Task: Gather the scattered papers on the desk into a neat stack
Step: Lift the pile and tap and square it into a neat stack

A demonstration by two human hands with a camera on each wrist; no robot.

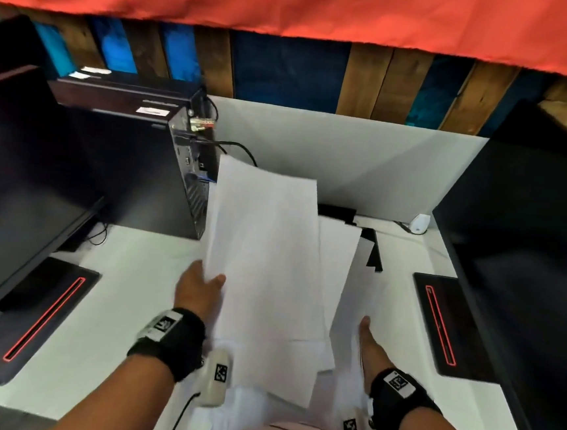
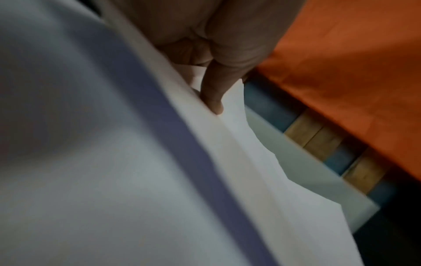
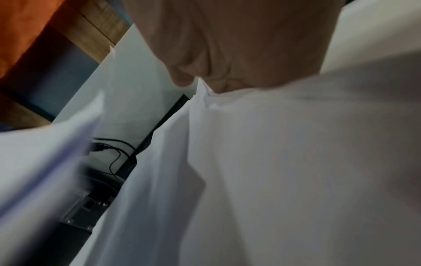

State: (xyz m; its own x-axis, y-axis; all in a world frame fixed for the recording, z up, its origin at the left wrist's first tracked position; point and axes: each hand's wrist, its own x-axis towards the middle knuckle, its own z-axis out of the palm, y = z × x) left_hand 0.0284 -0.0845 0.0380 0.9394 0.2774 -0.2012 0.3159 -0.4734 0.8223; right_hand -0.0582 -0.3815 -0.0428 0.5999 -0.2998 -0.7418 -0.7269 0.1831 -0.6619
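A sheaf of white papers point(image 1: 264, 264) is lifted off the white desk point(image 1: 124, 290), slanting away from me. My left hand point(image 1: 202, 286) grips its left edge, thumb on top and fingers hidden underneath. In the left wrist view a finger point(image 2: 214, 100) presses into the papers point(image 2: 136, 180). More white sheets point(image 1: 358, 300) lie offset to the right, and my right hand point(image 1: 365, 338) holds them with the thumb on top. The right wrist view shows the fingers point(image 3: 205, 81) pinching a fold of paper point(image 3: 273, 162). Loose sheets point(image 1: 245, 403) lie by the desk's near edge.
A black computer tower point(image 1: 136, 160) with cables stands at the back left. Dark monitors point(image 1: 21, 174) point(image 1: 527, 270) flank the desk, their bases point(image 1: 43, 317) point(image 1: 440, 324) marked with red lines. A white partition point(image 1: 349, 152) closes the back. Black items point(image 1: 373, 250) and a white adapter point(image 1: 418, 223) sit behind the papers.
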